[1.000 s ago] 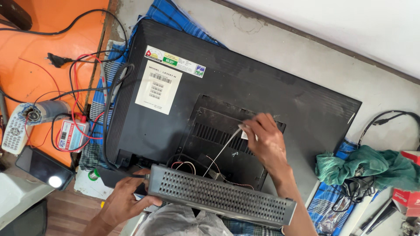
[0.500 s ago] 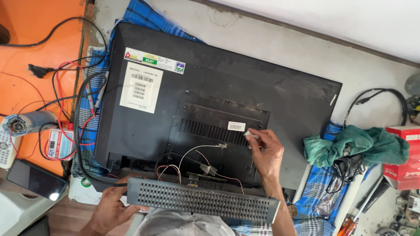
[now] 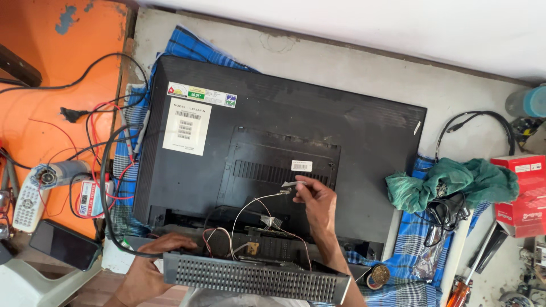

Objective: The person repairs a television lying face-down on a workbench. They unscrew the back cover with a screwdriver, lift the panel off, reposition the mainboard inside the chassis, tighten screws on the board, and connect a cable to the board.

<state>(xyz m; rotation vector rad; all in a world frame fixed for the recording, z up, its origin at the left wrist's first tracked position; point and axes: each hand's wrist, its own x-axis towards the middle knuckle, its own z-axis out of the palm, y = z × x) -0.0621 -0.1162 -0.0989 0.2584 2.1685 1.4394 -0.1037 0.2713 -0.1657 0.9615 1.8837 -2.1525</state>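
A black flat television (image 3: pixel 273 136) lies face down on a blue checked cloth (image 3: pixel 199 51). My right hand (image 3: pixel 316 203) pinches a small connector on a thin white wire (image 3: pixel 250 206) above the set's back cover. My left hand (image 3: pixel 149 267) rests at the lower left, gripping the edge of a detached black perforated cover strip (image 3: pixel 256 278). Red and white wires come out of the opening between the two hands.
An orange surface (image 3: pixel 57 68) at left carries black and red leads, a remote control (image 3: pixel 24 204), a phone (image 3: pixel 63 245) and a small meter (image 3: pixel 86 198). At right lie a green rag (image 3: pixel 455 182), a red box (image 3: pixel 523 187), black cables and a screwdriver (image 3: pixel 463 284).
The view has shifted, so the television sits lower and more central. My right hand has drawn the white wire's connector up and away from the opening. My left hand stays on the perforated strip.
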